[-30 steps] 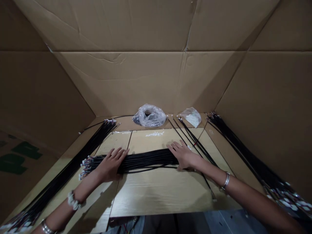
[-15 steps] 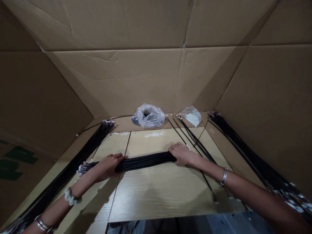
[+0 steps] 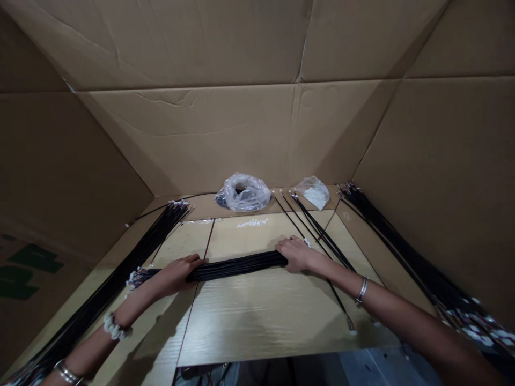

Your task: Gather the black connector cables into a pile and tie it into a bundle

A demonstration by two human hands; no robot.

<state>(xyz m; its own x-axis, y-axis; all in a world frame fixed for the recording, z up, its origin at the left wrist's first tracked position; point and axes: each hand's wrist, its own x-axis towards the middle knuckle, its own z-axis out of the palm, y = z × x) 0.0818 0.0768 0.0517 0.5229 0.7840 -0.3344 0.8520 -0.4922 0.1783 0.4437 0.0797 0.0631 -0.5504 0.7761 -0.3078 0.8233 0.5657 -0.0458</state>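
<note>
A tight bundle of black cables (image 3: pixel 237 265) lies across the pale wood-grain board (image 3: pixel 257 321), with small connectors fanning out at its left end (image 3: pixel 137 277). My left hand (image 3: pixel 176 275) is closed over the bundle's left part. My right hand (image 3: pixel 295 254) grips the bundle's right end. Beyond and under my right wrist, several loose black cables (image 3: pixel 317 233) run diagonally across the board, and their ends are partly hidden by my forearm.
Long bundles of black cables lie along the left (image 3: pixel 140 249) and right (image 3: pixel 390 249) sides. A clear plastic bag (image 3: pixel 243 193) and a small bag of white parts (image 3: pixel 314 192) sit at the back. Cardboard walls (image 3: pixel 201 139) surround the board.
The black cables have been squeezed from a looser, wider band into a tighter bundle. My hands now hold it more closely, and the stray loop below it has gone.
</note>
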